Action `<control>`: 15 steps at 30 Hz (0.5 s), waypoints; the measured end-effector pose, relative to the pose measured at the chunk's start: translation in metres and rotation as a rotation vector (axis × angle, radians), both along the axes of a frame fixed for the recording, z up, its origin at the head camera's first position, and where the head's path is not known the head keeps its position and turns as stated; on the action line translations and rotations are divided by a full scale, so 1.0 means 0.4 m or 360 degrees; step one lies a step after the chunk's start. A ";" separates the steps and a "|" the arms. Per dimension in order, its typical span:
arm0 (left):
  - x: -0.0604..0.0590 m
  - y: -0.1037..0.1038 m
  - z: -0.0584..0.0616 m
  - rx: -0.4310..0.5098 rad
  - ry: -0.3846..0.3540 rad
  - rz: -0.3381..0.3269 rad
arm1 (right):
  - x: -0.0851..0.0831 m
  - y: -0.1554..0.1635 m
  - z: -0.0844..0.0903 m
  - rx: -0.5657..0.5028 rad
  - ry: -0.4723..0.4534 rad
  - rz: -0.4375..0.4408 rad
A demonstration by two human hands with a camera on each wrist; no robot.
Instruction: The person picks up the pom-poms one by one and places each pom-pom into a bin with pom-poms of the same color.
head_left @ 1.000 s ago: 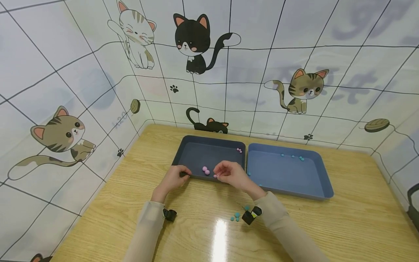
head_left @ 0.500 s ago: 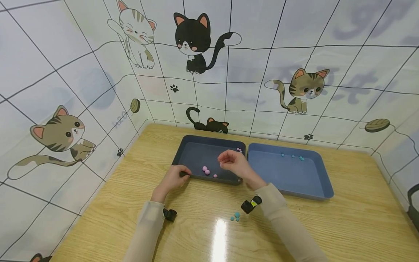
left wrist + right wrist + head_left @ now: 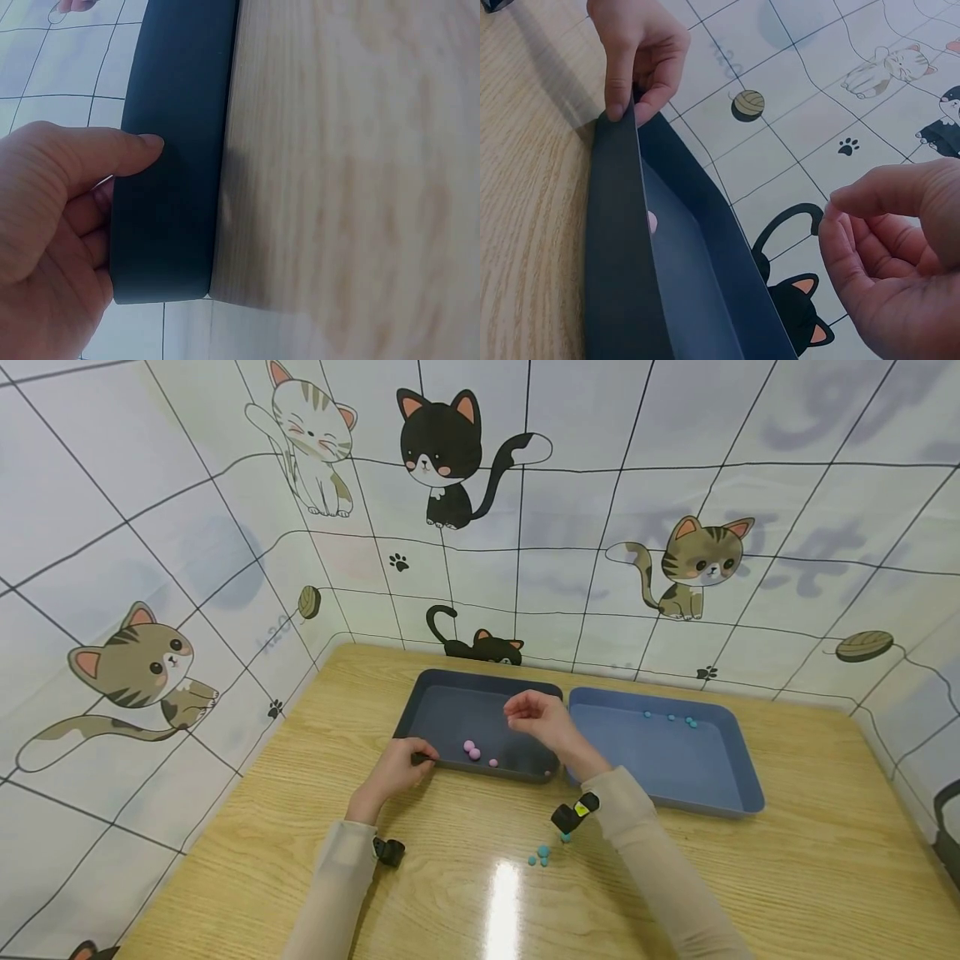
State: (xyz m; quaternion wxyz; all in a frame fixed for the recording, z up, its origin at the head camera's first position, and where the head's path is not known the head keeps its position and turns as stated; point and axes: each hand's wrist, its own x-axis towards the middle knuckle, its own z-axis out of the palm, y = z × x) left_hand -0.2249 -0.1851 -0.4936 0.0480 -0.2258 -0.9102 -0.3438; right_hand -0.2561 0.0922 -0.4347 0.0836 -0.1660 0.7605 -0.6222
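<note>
Head view: my left hand [image 3: 395,766] pinches the near-left rim of the dark tray [image 3: 442,714], mid-frame on the counter [image 3: 787,868].
Right hand [image 3: 542,721]: hovers over that tray, fingers curled; whether they hold a ball, I cannot tell.
Pink balls [image 3: 472,750]: inside the tray, lower middle.
Risk: a released ball could bounce over the low rim.
Right wrist view: shows thumb [image 3: 619,71] outside the wall, hidden from the head view.

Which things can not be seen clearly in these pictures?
- Right hand: the head and right wrist views do not show whether its curled fingers hold a ball.
- Pink balls at the dark tray's far corner: hidden behind that hand, head view.
- Blue balls in the blue tray: too small to count, head view.
</note>
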 end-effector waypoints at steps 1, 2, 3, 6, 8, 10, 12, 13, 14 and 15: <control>0.000 0.000 0.000 0.0003 0.0001 -0.0001 | -0.002 0.000 0.002 -0.0008 -0.0006 -0.0007; 0.000 0.000 0.000 0.0006 0.0002 -0.0002 | -0.004 0.000 0.003 -0.0014 -0.0011 -0.0011; 0.000 0.000 0.000 0.0008 0.0002 -0.0003 | -0.005 0.000 0.004 -0.0021 -0.0016 -0.0016; 0.000 0.000 0.000 0.0016 -0.0008 -0.0004 | -0.012 0.000 0.002 -0.0039 -0.0033 -0.0026; 0.000 -0.001 0.001 0.0016 -0.0012 -0.0002 | -0.016 0.000 0.002 -0.0042 -0.0045 -0.0030; 0.001 -0.001 0.002 0.0016 -0.0016 0.0001 | -0.020 -0.002 0.001 -0.0046 -0.0054 -0.0039; 0.001 -0.001 0.003 0.0016 -0.0022 0.0011 | -0.022 -0.003 0.004 -0.0045 -0.0064 -0.0047; 0.001 0.000 0.003 0.0018 -0.0026 0.0016 | -0.024 -0.003 0.004 -0.0047 -0.0067 -0.0050; 0.001 0.000 0.003 0.0020 -0.0030 0.0020 | -0.026 -0.004 0.004 -0.0053 -0.0069 -0.0051; 0.002 0.000 0.003 0.0021 -0.0032 0.0021 | -0.029 -0.004 0.003 -0.0054 -0.0073 -0.0056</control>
